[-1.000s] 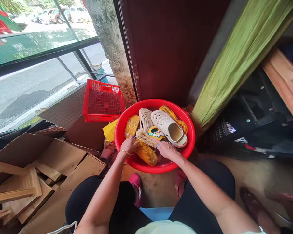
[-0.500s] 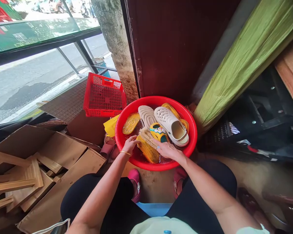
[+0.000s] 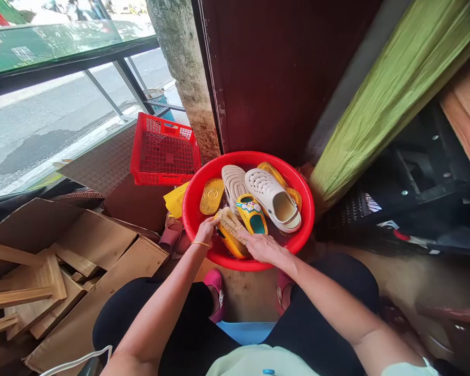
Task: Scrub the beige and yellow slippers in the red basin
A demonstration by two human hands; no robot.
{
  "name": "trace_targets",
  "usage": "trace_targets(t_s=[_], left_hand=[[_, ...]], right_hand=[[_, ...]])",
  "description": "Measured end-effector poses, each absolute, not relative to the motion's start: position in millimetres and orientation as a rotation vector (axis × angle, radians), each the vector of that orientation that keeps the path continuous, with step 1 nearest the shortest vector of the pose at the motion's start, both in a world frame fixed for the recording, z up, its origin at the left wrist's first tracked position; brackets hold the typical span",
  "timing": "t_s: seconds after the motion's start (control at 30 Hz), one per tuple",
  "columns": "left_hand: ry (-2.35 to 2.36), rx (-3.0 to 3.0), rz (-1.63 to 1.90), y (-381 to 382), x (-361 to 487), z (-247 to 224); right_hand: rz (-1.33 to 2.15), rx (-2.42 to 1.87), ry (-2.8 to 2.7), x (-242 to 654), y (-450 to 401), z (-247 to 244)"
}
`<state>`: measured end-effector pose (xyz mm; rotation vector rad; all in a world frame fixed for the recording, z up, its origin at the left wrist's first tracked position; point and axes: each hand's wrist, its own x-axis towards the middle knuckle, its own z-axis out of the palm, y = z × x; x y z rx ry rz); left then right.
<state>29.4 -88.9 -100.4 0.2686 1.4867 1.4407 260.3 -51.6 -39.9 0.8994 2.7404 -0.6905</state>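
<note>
Newly turned, one yellow clog (image 3: 234, 247) (brush (image 3: 232, 224) atop) touches the left hand (image 3: 208, 231).

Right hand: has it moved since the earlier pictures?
Yes; the right hand has come toward the person, closer to the near rim of the red tub.

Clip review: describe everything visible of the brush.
The brush is long and narrow, with straw-coloured, fibrous-looking bristles. It slants across a yellow shoe within the red tub, resting against it. The right hand covers its near end; the left hand is by its far end. No handle is discernible.
</note>
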Motion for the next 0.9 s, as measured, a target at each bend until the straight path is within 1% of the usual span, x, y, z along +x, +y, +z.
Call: trace_targets(t_s=[0.07,0.17,0.27,0.4,0.53,0.73,0.9], left_hand=[[1.497,0.275,1.427,-91,31,-98],[1.496,0.277,1.471,-94,34,-92],[1.465,0.242,1.558,-96,34,-85],[1.513,0.112,1.471,-94,32,-81],[1.602,0.059,1.45,-90,35,-86],[1.712,0.212,1.641,-83,21,-87],[1.731,0.362,1.687,-78,20,-89]], right_hand=[[-0.627,0.984,2.712,254,-48,-45],[-0.626,1.045,2.707,245,-42,-46],[-0.714,1.001,2.74,246,-41,-40],[-0.841,0.869,2.771,257,-50,-31],[-0.705,0.911,2.705,270,-55,-16],[-0.663,0.843,2.642,304,-50,11],[-0.749,0.901,2.724,314,-45,7]])
